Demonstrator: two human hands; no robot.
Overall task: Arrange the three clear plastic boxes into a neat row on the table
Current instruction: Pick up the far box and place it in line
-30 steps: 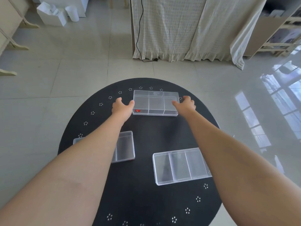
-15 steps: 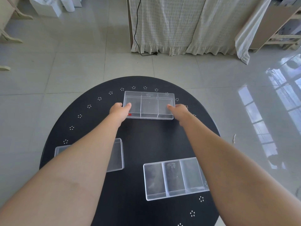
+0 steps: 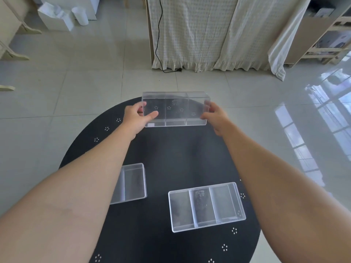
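A clear plastic box with three compartments (image 3: 175, 109) is tilted up on its near long edge at the far side of the round black table (image 3: 176, 158). My left hand (image 3: 137, 116) grips its left end and my right hand (image 3: 215, 115) grips its right end. A second clear box (image 3: 206, 205) lies flat at the near right of the table. The third clear box (image 3: 132, 182) lies flat at the near left, partly hidden under my left forearm.
The table has small white dot patterns near its rim. Beyond it is a tiled floor, a curtained cabinet (image 3: 209, 31) with a black cable, a wooden shelf (image 3: 322, 35) at the far right and white boxes (image 3: 57, 18) at the far left.
The far box, which lay flat between my hands, is now raised and tilted up on its near edge, with both hands closed on its ends.
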